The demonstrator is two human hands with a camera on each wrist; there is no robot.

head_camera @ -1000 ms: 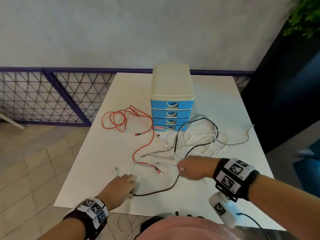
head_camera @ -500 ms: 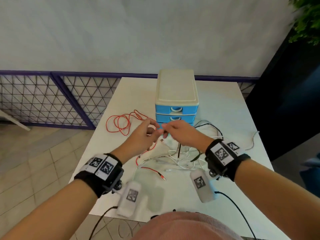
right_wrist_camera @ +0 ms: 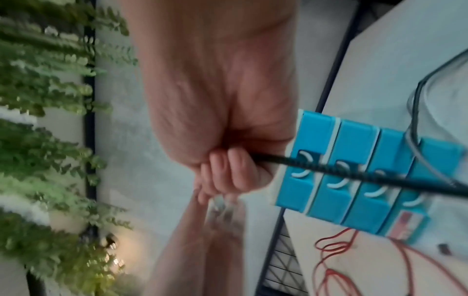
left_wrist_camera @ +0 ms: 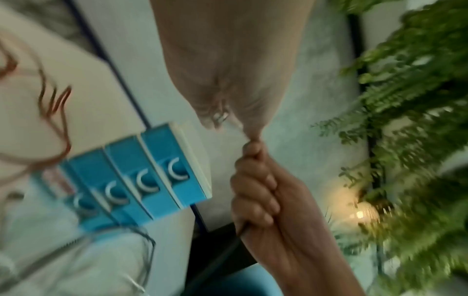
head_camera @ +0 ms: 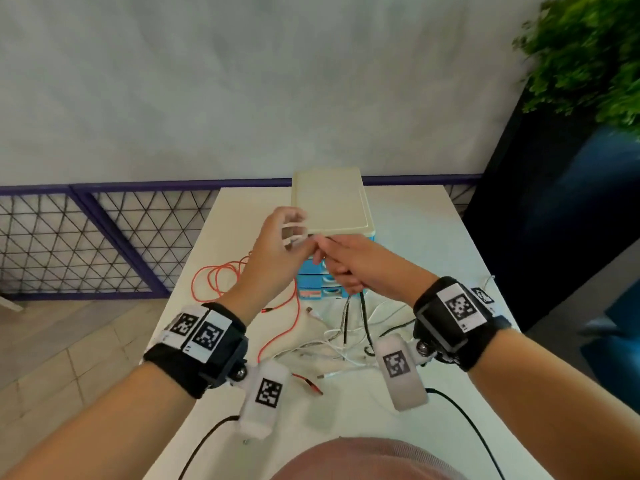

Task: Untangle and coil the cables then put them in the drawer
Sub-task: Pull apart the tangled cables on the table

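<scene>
Both wrist views smeared by motion. Right hand (head_camera: 349,263) hid the drawer unit's (head_camera: 330,202) upper fronts; cable end between fingertips unreadable.

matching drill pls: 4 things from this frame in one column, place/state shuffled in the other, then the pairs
1. orange cable
2. dark braided cable
3. drawer unit
4. left hand

a. runs out of the right hand's grip
b. white cable looped round its fingers
c. lying loose on the table, left of the drawers
d. all four drawers closed

Pairs: 1-c, 2-a, 3-d, 4-b
</scene>
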